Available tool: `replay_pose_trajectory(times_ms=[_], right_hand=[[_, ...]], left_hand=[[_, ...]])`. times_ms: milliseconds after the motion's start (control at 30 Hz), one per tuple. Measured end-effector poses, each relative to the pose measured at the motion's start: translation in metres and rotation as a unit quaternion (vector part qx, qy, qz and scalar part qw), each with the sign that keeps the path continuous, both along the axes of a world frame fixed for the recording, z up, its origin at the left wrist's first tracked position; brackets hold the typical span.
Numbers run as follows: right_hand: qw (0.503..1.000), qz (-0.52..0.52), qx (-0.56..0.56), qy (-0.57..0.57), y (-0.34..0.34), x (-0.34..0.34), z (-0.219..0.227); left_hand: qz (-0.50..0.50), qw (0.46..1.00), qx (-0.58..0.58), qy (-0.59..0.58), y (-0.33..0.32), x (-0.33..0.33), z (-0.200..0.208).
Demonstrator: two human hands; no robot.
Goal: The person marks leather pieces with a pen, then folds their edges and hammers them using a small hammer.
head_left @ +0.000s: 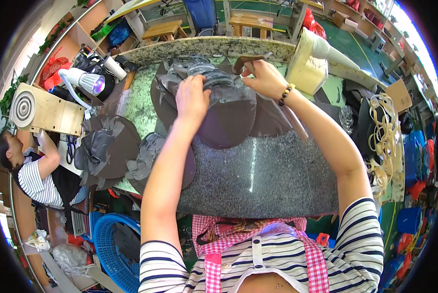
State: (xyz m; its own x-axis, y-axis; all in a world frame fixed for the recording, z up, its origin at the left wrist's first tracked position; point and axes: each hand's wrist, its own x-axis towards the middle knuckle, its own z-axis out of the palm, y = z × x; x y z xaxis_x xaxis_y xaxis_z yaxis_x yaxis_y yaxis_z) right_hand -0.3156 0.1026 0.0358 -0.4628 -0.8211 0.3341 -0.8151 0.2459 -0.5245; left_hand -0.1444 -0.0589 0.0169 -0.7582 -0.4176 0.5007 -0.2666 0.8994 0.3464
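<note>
My right hand [267, 79] is closed with its fingers pinched on a brown, curved, slender piece [244, 59], whose exact kind I cannot make out. Beside it, my left hand [192, 100] rests on a heap of thin grey pieces [199, 68], thumb apart from the fingers. The heap lies over dark brown rounded sheets [227, 122] at the far middle of the workbench. More brown sheets with grey scraps on them [111, 149] lie to the left, and another such stack [148, 156] sits partly behind my left forearm.
A dark speckled stone slab [263, 180] covers the near bench. A cream plastic container with a spout [306, 73] stands far right; cream-coloured loops [382, 136] hang beyond. At left are a lamp [89, 82], a co-worker [43, 171] and a blue basket [106, 244].
</note>
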Motion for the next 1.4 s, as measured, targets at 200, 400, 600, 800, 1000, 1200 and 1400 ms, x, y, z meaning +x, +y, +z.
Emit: replay_pose_trajectory(times_ms=[200, 400, 600, 800, 1000, 1200, 1400], right_hand=[[0.988, 0.06, 0.009, -0.142, -0.026, -0.026, -0.036], [0.986, 0.061, -0.007, -0.155, -0.019, -0.014, -0.022], [0.991, 0.023, -0.047, -0.12, 0.037, 0.022, 0.04], [0.944, 0.242, 0.143, -0.174, 0.132, 0.108, 0.027], [0.956, 0.176, 0.202, -0.119, 0.171, 0.155, 0.009], [0.979, 0.136, 0.134, -0.076, 0.144, 0.165, 0.017], [0.952, 0.169, 0.238, -0.088, 0.141, 0.163, 0.008]], left_hand=[[-0.038, 0.991, 0.121, 0.03, 0.023, 0.016, -0.015], [-0.24, 0.966, -0.094, 0.03, 0.063, 0.062, 0.016], [-0.188, 0.869, 0.458, -0.002, 0.129, 0.13, 0.062], [-0.111, 0.829, 0.525, -0.159, 0.129, 0.156, -0.047], [-0.131, 0.832, 0.475, -0.254, 0.111, 0.152, -0.019], [-0.073, 0.918, 0.282, -0.268, 0.127, 0.15, -0.011], [-0.093, 0.981, 0.166, -0.038, 0.151, 0.164, -0.031]])
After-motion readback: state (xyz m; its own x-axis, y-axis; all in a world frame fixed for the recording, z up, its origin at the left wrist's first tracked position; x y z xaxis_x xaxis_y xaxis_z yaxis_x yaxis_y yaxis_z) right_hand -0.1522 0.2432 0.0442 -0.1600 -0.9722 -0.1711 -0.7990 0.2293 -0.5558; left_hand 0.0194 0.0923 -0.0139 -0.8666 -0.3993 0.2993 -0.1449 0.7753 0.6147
